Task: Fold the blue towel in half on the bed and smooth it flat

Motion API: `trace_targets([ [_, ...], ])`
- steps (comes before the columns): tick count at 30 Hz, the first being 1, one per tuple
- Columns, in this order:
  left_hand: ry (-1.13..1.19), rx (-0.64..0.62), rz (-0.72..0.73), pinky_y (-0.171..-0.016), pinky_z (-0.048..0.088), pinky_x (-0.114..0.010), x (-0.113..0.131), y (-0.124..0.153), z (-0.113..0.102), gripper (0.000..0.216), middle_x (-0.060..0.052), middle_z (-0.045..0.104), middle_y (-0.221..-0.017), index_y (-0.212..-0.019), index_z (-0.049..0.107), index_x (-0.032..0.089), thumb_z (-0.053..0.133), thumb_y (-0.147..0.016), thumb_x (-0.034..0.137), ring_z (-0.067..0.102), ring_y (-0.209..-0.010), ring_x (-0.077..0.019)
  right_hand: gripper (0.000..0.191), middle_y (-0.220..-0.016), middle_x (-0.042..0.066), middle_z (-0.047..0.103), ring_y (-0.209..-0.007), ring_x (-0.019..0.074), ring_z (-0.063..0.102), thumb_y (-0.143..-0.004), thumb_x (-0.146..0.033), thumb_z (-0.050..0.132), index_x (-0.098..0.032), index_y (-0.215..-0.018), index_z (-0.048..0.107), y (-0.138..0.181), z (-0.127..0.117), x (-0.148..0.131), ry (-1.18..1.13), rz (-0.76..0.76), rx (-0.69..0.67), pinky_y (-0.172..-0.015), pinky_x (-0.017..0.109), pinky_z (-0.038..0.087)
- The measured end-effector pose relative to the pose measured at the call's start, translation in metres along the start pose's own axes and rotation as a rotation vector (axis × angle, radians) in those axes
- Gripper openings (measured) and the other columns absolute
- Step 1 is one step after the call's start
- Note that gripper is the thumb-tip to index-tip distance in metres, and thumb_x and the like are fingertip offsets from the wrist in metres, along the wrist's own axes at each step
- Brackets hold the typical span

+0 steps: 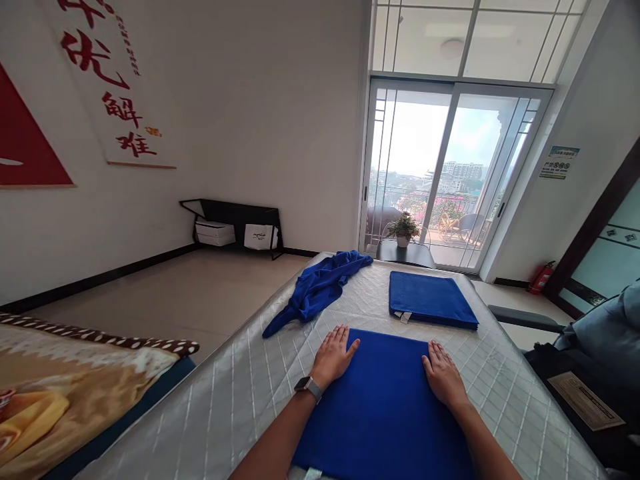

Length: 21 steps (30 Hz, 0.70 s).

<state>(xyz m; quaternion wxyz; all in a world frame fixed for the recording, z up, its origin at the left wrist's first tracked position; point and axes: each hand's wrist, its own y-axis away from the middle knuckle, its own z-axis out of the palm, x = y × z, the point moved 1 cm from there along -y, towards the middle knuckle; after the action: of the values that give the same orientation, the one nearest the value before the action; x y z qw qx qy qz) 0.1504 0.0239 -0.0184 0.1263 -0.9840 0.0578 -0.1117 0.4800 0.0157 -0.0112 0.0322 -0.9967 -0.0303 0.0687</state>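
A blue cloth (385,400), folded into a flat rectangle, lies on the quilted silver-grey mattress (240,393) in front of me. My left hand (334,355) rests flat at its upper left edge, fingers stretched out and thumb on the cloth; a watch is on that wrist. At the upper right edge my right hand (443,372) lies flat with its fingers extended. Neither hand grips anything. Beyond the right hand sits a second folded blue cloth (433,299) with white tags at its near edge. A crumpled blue cloth (320,287) lies farther off to the left.
On the left is a bed with a patterned blanket (100,380). A potted plant (403,228) stands on a dark chair (410,252) past the mattress, before glass sliding doors. A black rack (240,217) stands by the wall. At right are a dark bag (580,393) and a fire extinguisher (541,277).
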Motion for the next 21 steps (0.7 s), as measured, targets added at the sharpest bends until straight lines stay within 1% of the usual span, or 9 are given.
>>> trace_targets([
  [7,-0.002,-0.02,-0.017,-0.123,0.027,-0.047,0.001,-0.0001,-0.0019,0.073,-0.014,0.039,-0.161,-0.155,0.038,0.011,0.02,-0.103,0.059,0.032,-0.151,-0.0291,0.067,-0.166,0.01,0.025,-0.155,0.0208,0.017,-0.102,-0.042,0.019,-0.007,-0.159,0.027,-0.0003,0.0003,0.001,0.028,-0.011,-0.015,-0.126,0.039,0.014],
  [12,0.006,-0.016,-0.005,-0.123,0.028,-0.049,0.0018,0.001,-0.0046,0.073,-0.014,0.041,-0.16,-0.156,0.037,0.013,0.02,-0.103,0.059,0.032,-0.151,-0.0301,0.069,-0.167,0.009,0.022,-0.155,0.0208,0.017,-0.102,-0.044,0.018,-0.008,-0.16,0.023,-0.0006,0.0027,0.0051,0.018,0.018,-0.006,-0.126,0.041,0.013],
  [18,0.003,-0.035,-0.013,-0.124,0.026,-0.047,0.004,0.0023,-0.0079,0.076,-0.014,0.038,-0.162,-0.155,0.037,0.01,0.016,-0.102,0.06,0.03,-0.151,-0.0291,0.07,-0.166,0.011,0.024,-0.154,0.0212,0.02,-0.101,-0.044,0.02,-0.006,-0.159,0.025,-0.0009,0.0024,0.0071,0.031,0.026,0.0,-0.126,0.04,0.014],
  [21,-0.002,-0.03,-0.016,-0.124,0.026,-0.047,0.005,0.0024,-0.0081,0.076,-0.015,0.039,-0.161,-0.155,0.038,0.009,0.017,-0.102,0.06,0.031,-0.151,-0.0292,0.069,-0.166,0.011,0.024,-0.154,0.0211,0.019,-0.101,-0.043,0.019,-0.005,-0.159,0.025,-0.001,0.0021,0.0057,0.048,0.027,-0.002,-0.126,0.039,0.013],
])
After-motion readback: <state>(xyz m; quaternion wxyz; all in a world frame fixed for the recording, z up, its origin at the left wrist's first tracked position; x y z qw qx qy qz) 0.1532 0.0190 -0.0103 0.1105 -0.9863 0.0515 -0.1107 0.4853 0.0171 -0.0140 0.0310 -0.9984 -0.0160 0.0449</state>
